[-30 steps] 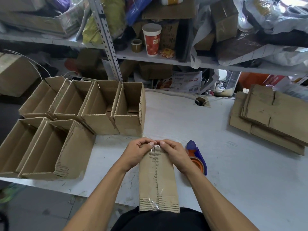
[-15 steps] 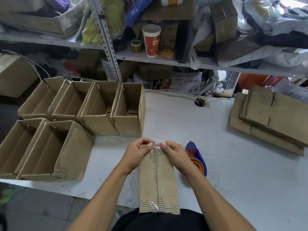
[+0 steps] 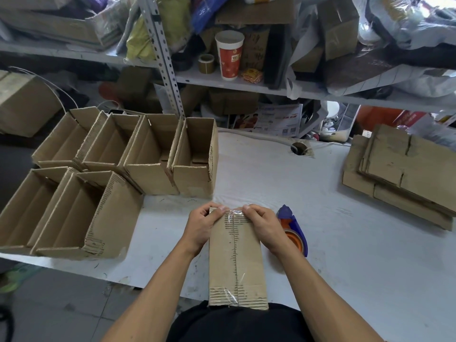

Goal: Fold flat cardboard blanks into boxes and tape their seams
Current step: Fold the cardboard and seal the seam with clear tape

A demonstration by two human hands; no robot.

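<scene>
A cardboard box [image 3: 237,262] lies bottom-up on the white table [image 3: 333,243] in front of me, its near end against my body. Clear tape [image 3: 234,243] runs along its centre seam and over both ends. My left hand [image 3: 202,224] grips the far left corner, thumb pressing the tape end on top. My right hand [image 3: 262,224] grips the far right corner the same way. A blue and orange tape dispenser [image 3: 294,230] lies on the table just right of my right hand.
Several folded open boxes [image 3: 153,156] stand in two rows on the table's left side. A stack of flat cardboard blanks [image 3: 404,171] lies at the far right. Cluttered metal shelves [image 3: 222,77] with a red paper cup [image 3: 230,55] rise behind the table.
Both hands stay at the box's far end pressing the tape; only slight shifts of the thumbs and of the view.
</scene>
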